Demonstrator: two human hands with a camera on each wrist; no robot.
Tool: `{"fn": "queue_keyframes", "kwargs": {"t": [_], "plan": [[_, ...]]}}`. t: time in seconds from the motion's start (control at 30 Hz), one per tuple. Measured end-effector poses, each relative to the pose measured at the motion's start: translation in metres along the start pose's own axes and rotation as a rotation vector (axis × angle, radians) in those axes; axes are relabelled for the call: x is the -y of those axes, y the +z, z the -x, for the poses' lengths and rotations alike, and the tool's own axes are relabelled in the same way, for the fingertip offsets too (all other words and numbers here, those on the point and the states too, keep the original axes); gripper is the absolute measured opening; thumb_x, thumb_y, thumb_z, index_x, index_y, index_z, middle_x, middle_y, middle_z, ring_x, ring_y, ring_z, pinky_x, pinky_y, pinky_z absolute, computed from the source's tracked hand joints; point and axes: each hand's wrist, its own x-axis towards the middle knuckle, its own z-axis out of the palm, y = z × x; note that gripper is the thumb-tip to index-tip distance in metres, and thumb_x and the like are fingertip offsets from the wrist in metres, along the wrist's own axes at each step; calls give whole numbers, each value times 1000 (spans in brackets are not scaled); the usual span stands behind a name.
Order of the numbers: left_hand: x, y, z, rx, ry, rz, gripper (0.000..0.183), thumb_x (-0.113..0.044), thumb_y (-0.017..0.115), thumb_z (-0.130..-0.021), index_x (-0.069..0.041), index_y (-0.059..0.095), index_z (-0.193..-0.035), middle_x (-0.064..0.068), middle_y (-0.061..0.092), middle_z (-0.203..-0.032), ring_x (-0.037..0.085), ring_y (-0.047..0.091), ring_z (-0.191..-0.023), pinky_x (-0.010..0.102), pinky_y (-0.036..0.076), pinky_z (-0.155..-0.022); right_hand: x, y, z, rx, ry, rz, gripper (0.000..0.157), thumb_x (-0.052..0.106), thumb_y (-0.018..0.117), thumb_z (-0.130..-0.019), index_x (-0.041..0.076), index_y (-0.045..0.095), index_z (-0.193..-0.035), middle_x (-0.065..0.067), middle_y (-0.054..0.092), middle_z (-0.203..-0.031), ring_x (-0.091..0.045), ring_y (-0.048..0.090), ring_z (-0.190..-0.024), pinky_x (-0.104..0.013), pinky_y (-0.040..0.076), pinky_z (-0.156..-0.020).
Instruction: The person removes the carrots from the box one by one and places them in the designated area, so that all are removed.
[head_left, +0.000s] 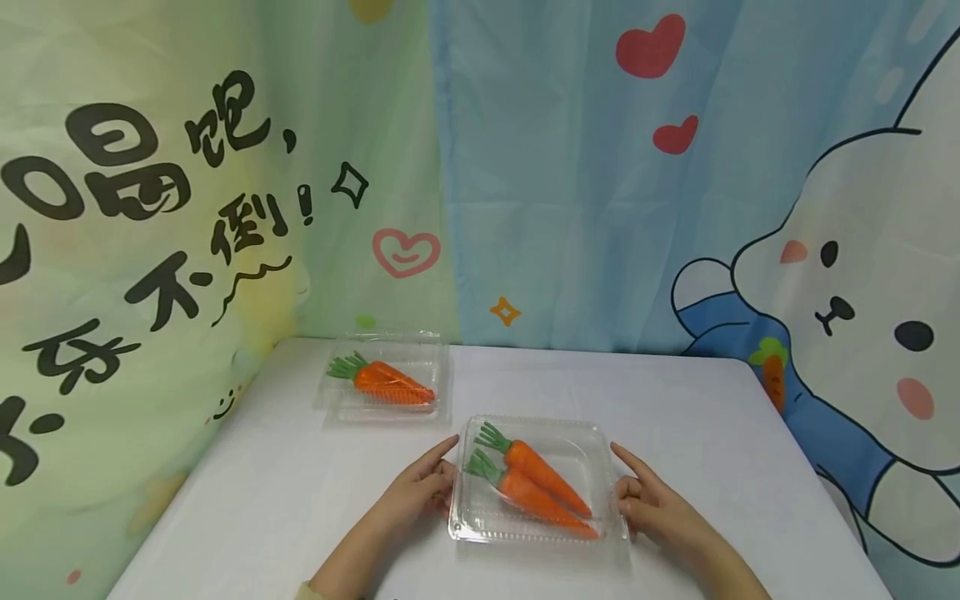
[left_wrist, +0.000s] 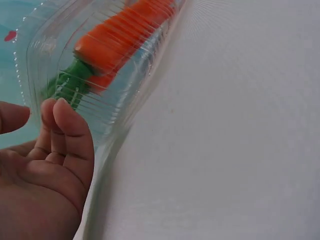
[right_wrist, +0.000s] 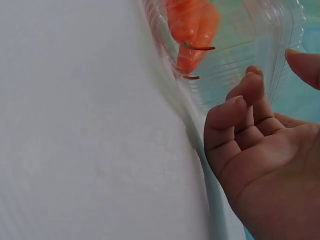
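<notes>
A lidded clear plastic box (head_left: 536, 533) rests on the white table between the two hands. Inside it, two orange carrots with green tops, an upper carrot (head_left: 551, 475) and a lower carrot (head_left: 543, 504), lie slanting side by side. My left hand (head_left: 416, 492) is at the box's left side, index finger pointing forward and the other fingers loosely bent by the wall. On the opposite side, my right hand (head_left: 656, 508) mirrors it. Both wrist views show bent fingertips right at the clear wall, with the left thumb (left_wrist: 14, 117) and the right thumb (right_wrist: 304, 67) held apart from the fingers.
Farther back on the left of the white table (head_left: 300, 483) stands another clear plastic box (head_left: 442, 367) with orange carrots (head_left: 393, 383) inside. A printed curtain (head_left: 555, 167) with hearts, lettering and a cartoon rabbit hangs behind the table and around its sides.
</notes>
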Motion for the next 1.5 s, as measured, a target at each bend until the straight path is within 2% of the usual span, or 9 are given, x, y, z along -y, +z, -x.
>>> {"fn": "queue_keyframes", "kwargs": {"t": [0.23,0.47,0.6,0.73,0.87,1.03,1.2,1.37,1.5], "plan": [[4,0,2,97,45,110,73,-4,52,-97,-14,16,-159,0,54,-102,10,53,-76,24,51,-67,-11,4,1,54,-97,-164,73,-1,34,-104,22,-9,-159,4,58,-95,-5,55,-76,-20,49,-69],[7,1,2,136,63,98,75,-2,52,-97,-20,15,-159,0,52,-105,9,53,-78,24,49,-68,-17,8,1,97,-166,-290,75,-6,28,-103,27,-10,-159,7,61,-90,-3,58,-71,-17,51,-67],[6,1,2,146,68,77,75,-4,52,-98,-21,14,-159,-1,50,-105,9,51,-76,22,49,-66,-21,8,2,92,-173,-307,75,-7,27,-103,27,-11,-158,8,60,-90,-3,58,-71,-16,51,-67],[5,2,2,121,61,50,73,-7,53,-99,-23,15,-159,-2,48,-103,8,47,-71,21,47,-64,-24,6,1,99,-173,-314,76,-6,28,-103,28,-14,-158,9,60,-92,-2,59,-72,-15,51,-67],[7,2,1,95,50,63,69,-8,52,-100,-25,18,-157,-1,48,-103,8,49,-73,21,47,-65,-25,5,0,137,-190,-319,76,-5,27,-104,27,-17,-157,10,59,-94,-3,57,-73,-17,50,-69],[6,1,1,80,27,106,64,-10,49,-100,-22,20,-156,-1,47,-101,10,51,-75,23,48,-67,-27,3,-1,151,-178,-338,74,-4,24,-104,30,-14,-157,8,60,-95,-4,55,-74,-19,50,-70],[5,1,2,74,36,117,60,-17,46,-103,-18,19,-157,-2,45,-98,9,48,-75,23,47,-67,-25,2,-2,201,-151,-424,77,-7,18,-101,34,-17,-156,2,62,-100,-7,55,-78,-20,51,-76],[6,2,1,34,18,124,57,-18,51,-103,-21,24,-153,-3,48,-101,9,47,-74,22,46,-65,-22,5,-4,237,-152,-444,82,-10,20,-99,33,-23,-154,-1,62,-103,-7,57,-81,-21,51,-79],[7,2,1,19,19,122,53,-19,52,-102,-17,28,-149,-3,50,-102,10,48,-74,22,47,-65,-21,7,-5,236,-155,-459,84,-11,21,-98,34,-23,-154,-1,61,-106,-5,58,-81,-19,51,-78]]}}
